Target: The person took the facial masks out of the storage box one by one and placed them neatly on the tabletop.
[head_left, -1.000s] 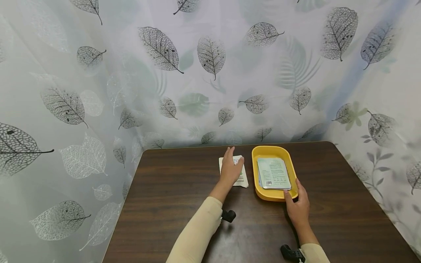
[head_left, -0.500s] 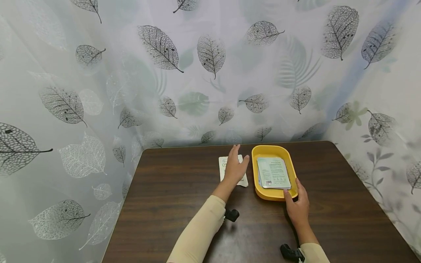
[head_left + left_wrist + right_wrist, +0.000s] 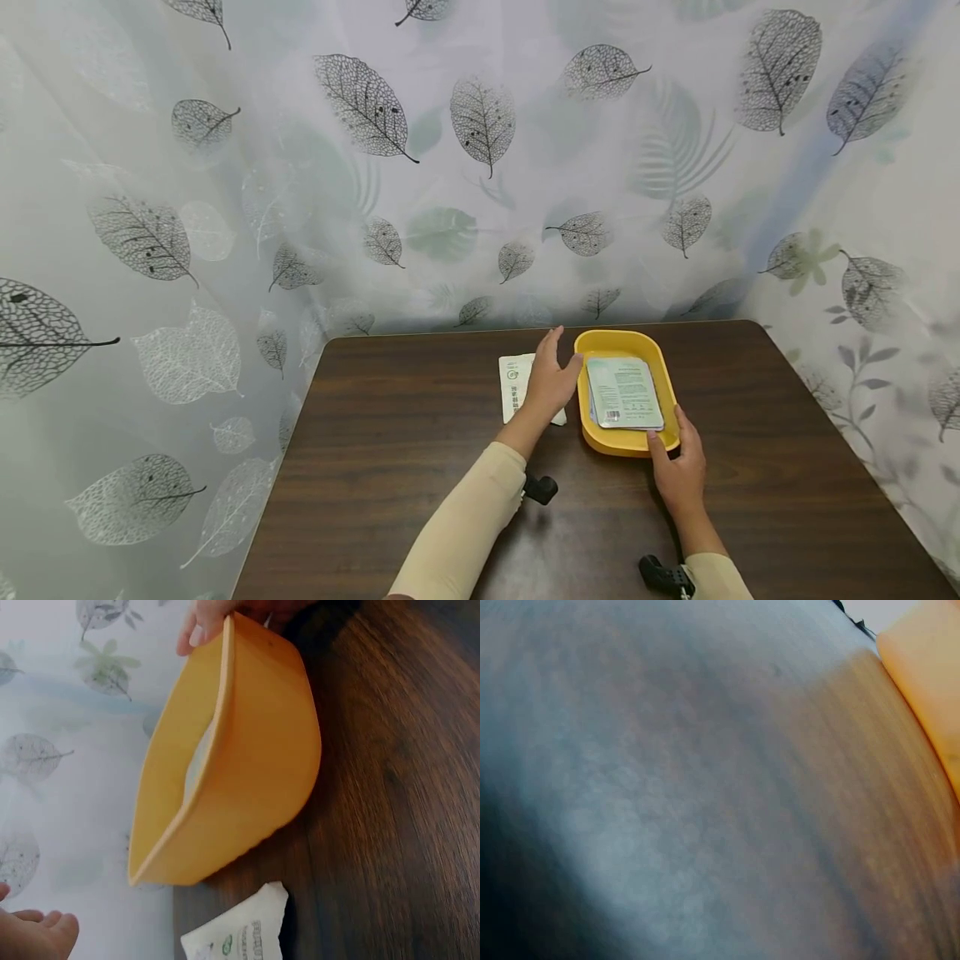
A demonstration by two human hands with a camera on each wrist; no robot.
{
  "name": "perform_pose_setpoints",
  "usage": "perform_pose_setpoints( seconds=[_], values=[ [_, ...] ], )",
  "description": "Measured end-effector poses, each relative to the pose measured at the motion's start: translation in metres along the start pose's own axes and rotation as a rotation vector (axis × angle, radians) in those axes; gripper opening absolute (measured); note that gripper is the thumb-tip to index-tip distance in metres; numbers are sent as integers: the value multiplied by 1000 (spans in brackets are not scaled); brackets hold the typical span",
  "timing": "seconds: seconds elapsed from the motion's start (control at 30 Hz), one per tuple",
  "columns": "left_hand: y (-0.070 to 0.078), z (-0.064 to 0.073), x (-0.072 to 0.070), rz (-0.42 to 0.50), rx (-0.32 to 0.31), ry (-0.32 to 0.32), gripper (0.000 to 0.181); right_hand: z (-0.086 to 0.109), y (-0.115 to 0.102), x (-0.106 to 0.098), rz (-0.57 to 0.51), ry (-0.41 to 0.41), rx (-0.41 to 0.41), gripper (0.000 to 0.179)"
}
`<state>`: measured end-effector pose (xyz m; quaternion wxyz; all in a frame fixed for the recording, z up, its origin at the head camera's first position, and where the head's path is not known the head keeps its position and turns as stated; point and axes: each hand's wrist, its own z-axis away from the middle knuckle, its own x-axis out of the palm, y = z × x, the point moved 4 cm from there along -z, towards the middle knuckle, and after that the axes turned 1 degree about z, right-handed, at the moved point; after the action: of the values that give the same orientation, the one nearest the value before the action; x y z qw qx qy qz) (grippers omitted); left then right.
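Observation:
A yellow plastic basin (image 3: 618,446) stands at the back of the table, right of centre. My right hand (image 3: 681,477) grips its near right corner; in the left wrist view the thumb lies over the rim. Inside rest flat pale green packets (image 3: 626,396) with printed text, stacked on each other. My left hand (image 3: 551,387) hovers by the basin's left rim, fingers spread, holding nothing. Below and left of it a white printed packet (image 3: 514,385) lies on the table, partly covered by the hand. In the left wrist view the left hand's fingers (image 3: 37,935) are apart from the basin.
The dark wood-grain table (image 3: 390,442) ends at a back edge just behind the basin and packet. A leaf-patterned curtain (image 3: 480,208) hangs behind and at both sides. Black wrist cameras (image 3: 540,487) sit on both sleeves. The right wrist view is mostly blurred tabletop.
My left hand has shifted right, from over the white packet towards the basin's left rim, showing more of the packet's left side. The right hand and basin have stayed put.

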<state>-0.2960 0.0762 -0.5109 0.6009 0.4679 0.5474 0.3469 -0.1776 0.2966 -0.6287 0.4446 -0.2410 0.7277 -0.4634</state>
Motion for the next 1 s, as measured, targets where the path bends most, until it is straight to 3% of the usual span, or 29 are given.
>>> perform_pose_setpoints(
  seconds=[0.47, 1.0],
  values=[
    [-2, 0, 18, 58, -35, -1, 63, -1, 3, 0, 16, -8, 1, 72],
    [-12, -1, 40, 207, -55, -69, 65, -2, 1, 0, 9, 2, -7, 71]
  ],
)
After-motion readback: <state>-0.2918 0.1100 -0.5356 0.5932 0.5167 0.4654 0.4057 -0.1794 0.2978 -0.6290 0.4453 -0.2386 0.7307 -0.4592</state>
